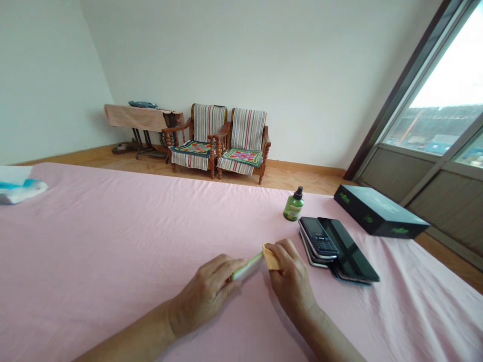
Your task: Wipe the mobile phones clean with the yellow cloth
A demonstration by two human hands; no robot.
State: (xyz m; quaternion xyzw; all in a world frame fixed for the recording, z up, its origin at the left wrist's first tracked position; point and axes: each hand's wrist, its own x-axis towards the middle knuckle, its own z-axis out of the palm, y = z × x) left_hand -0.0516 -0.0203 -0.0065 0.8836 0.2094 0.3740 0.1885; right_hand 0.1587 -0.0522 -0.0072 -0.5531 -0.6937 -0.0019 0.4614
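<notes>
My left hand (211, 286) pinches one end of a thin, pale phone (248, 267) with a bright green edge, which I see almost edge-on above the pink cloth. At its other end, my right hand (290, 276) is closed on a small yellow cleaning cloth (271, 257) with a zigzag border. The yellow cloth is folded against the tip of the phone. The phone's faces are mostly hidden by the angle. Just right of my right hand lies a stack of phones with a black keypad phone (320, 236) on top.
Beside the phone stack lie black tablets (349, 251). A green spray bottle (293, 204) stands behind them, and a black box (379, 211) sits at the right edge. A white and blue packet (22, 188) lies far left. Two wooden armchairs (245, 136) stand beyond the pink-covered surface (132, 226).
</notes>
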